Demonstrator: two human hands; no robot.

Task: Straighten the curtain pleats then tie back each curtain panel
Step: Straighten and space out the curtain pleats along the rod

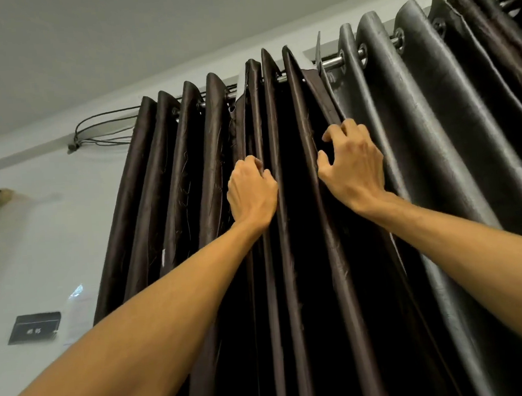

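Two dark brown satin curtain panels hang by eyelets from a metal rod (332,61). The left panel (172,179) falls in tight pleats. The right panel (434,130) has wider, shinier folds. Both arms reach up to where the panels meet. My left hand (251,192) grips a narrow pleat at the left panel's inner edge, fingers curled round the fold. My right hand (351,163) hooks its curled fingers over the inner edge fold beside the right panel, thumb apart. Between my hands lies a deep dark fold.
Black cables (103,128) run along the wall top to the left of the rod. A dark switch plate (34,327) sits low on the pale wall at the left. The ceiling is just above the rod.
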